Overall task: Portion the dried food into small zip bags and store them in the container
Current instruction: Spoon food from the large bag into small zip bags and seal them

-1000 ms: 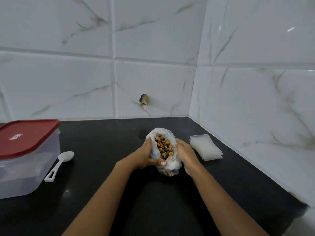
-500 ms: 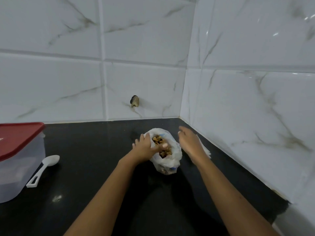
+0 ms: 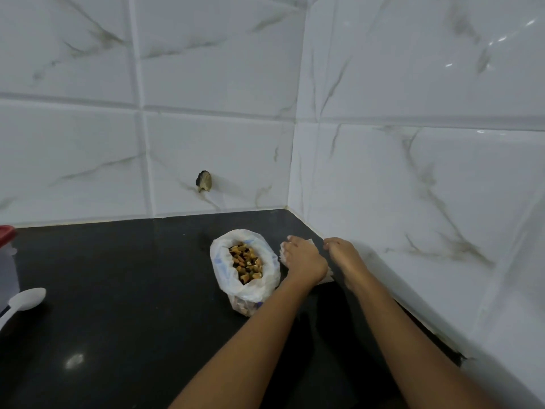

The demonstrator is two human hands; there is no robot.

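An open white plastic bag of brown dried food (image 3: 244,267) stands on the black counter (image 3: 132,320), with nobody holding it. Just right of it, my left hand (image 3: 305,259) and my right hand (image 3: 342,252) lie palm down, side by side, on the stack of small clear zip bags (image 3: 282,248). The hands hide most of the stack, and only its corners show. Whether either hand's fingers pinch a bag is hidden. The clear container with a red lid (image 3: 6,261) is cut off at the far left edge.
A white plastic spoon (image 3: 26,299) lies beside the container at the left. White marble-look tiled walls (image 3: 413,202) meet in a corner just behind and to the right of my hands. A small dark chip (image 3: 204,181) marks the back wall.
Both hands let go of the food bag and moved right onto the zip bag stack, the right hand first. The view swung right, so the container slid almost out of frame.
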